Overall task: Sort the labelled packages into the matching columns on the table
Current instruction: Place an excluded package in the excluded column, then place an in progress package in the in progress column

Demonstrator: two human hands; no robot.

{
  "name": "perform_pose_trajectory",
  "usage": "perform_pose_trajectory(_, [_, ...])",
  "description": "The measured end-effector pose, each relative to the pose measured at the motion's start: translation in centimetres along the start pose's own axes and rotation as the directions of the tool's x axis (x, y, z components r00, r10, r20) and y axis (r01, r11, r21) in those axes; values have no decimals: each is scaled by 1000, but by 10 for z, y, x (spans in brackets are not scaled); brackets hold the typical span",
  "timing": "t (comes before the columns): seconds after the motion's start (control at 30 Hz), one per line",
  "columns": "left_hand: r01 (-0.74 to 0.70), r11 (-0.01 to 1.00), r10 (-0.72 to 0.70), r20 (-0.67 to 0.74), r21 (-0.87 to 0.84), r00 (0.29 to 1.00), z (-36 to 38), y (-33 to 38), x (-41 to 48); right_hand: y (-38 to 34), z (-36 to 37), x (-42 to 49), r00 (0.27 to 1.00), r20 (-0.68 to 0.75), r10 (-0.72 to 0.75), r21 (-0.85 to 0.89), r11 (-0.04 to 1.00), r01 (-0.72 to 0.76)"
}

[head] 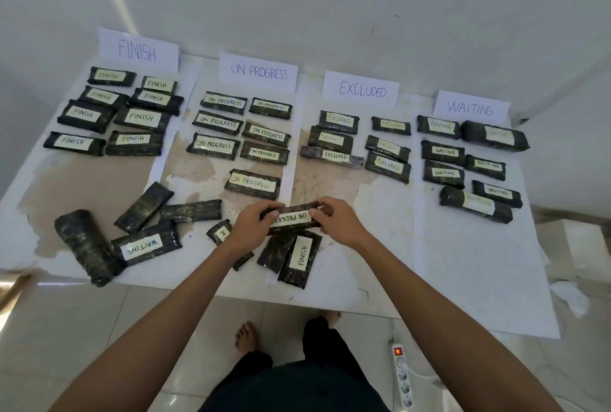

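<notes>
Fingers (277, 213) amid unsorted packages (145, 243)

Black packages (291, 218), seemingly white labels (292, 218)

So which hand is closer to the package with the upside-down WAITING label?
Left. The left hand lies to the right of the WAITING package; the right hand is further right, holding the same ON PROGRESS package.
</notes>
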State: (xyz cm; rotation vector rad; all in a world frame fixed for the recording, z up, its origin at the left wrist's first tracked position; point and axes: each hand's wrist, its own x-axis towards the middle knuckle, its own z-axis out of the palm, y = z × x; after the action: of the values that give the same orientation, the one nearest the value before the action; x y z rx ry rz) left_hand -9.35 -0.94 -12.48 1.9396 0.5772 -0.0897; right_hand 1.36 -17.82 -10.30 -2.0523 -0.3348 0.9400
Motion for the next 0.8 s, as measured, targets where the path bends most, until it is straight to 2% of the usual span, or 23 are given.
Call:
perform_pose_trajectory(0.17, [48, 996, -46, 18, -70, 999, 1, 4, -8, -2, -1, -8, 999, -10, -45, -87, 995, 44])
perform_pose_trajectory(0.33, [203, 943, -174, 132, -263, 976, 2, 10, -22, -12, 1, -12, 990, -140, 7, 157, 988, 15])
perform_pose_trajectory(0.43, [267, 897, -209, 195, -353, 958, 7, 14, -35, -22, 5, -14, 986, -166, 7, 181, 983, 23])
perform_pose_trajectory(0.53, [318, 808, -276, 158, -496, 948, 11, 16, -45, -35, 18, -22, 986, -152, -66, 1, 998, 67])
perform_pose_trajectory(0.6, [332, 725, -332, 117, -604, 936, 10, 14, -50, -41, 28, -28, 988, -52, -145, -196, 972, 132])
perform_pose_trajectory(0.67, [334, 673, -367, 94, -660, 926, 5, 9, -54, -47, 42, -34, 979, 65, -193, -390, 898, 203])
perform_pose_trajectory(0.8, [334, 637, -391, 83, -695, 917, -9, -3, -63, -57, 69, -37, 971, 108, -215, -611, 756, 235])
